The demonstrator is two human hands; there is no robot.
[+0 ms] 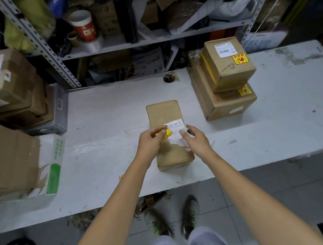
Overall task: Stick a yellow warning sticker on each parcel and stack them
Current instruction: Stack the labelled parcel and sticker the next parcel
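Left hand pinches the limp yellow sticker by one edge above the stiff parcel (likely light); right hand hovers slack-fingered beside.

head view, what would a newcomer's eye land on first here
First, at centre, the left hand pinches a yellow warning sticker above a flat brown cardboard parcel on the white table. The right hand hovers open by the parcel's white shipping label. Next, at the back right, a stack of brown cardboard parcels shows yellow stickers on its boxes.
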